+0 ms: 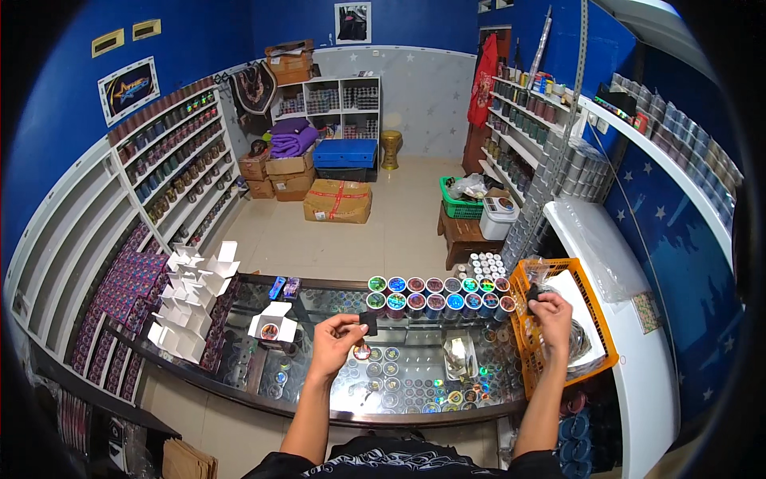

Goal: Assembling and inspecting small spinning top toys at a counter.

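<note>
My left hand is raised over the glass counter and pinches a small black square piece between thumb and fingers. My right hand reaches into the orange plastic basket at the counter's right end and grips a small dark object over the white contents. Two rows of round tins with shiny coloured lids stand just beyond both hands. An open small white box with a tin inside sits to the left of my left hand.
Several open white boxes are piled at the counter's left end. More tins lie under the glass. Shelves of jars line both walls. Cardboard boxes, a blue crate, a green basket and a wooden stool stand on the floor beyond.
</note>
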Tool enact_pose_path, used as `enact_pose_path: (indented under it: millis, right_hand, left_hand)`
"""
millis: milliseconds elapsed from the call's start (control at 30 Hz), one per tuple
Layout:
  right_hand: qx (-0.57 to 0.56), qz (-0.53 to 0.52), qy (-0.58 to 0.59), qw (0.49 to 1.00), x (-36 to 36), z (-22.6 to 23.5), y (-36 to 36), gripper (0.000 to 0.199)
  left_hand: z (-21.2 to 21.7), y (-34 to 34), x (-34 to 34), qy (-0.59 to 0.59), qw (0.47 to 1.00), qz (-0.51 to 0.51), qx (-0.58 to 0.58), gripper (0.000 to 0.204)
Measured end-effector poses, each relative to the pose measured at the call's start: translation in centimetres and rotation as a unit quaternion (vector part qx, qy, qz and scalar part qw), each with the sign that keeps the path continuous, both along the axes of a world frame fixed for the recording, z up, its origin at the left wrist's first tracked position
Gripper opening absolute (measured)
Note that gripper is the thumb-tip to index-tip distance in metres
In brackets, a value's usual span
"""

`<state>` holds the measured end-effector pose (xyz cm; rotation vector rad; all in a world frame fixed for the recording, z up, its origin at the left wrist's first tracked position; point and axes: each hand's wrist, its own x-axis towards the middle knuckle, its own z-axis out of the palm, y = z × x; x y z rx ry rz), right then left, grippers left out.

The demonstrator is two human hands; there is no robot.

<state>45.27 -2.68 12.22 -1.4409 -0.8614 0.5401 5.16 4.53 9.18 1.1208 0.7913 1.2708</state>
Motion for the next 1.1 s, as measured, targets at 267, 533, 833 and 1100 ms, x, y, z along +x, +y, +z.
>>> enact_pose_path:
  millis: [267, 533, 833, 1100]
  right_hand:
    - [0.107, 0.125, 0.151, 0.975, -9.5, 1.0, 0.5, 0.014]
    - [0.109, 0.171, 0.13, 0.971, -14.4, 1.4, 0.1, 0.033]
    - [0.077, 0.189, 0.122, 0.971, -19.0, 1.6, -0.8, 0.021]
    - [0.08, 0.254, 0.115, 0.957, -21.9, 1.8, -1.0, 0.021]
  left_hand:
    - [-0.1, -0.2, -1.4, 0.021, 1.0, 0.018, 0.003, 0.017]
    - [0.0, -0.7, -2.9, 0.026, 1.0, 0.011, 0.003, 0.015]
    - [2.5, -1.3, -0.6, -0.044, 0.997, -0.028, 0.057, 0.007]
    - [4.0, -1.7, 0.4, -0.011, 0.989, -0.066, 0.133, 0.024]
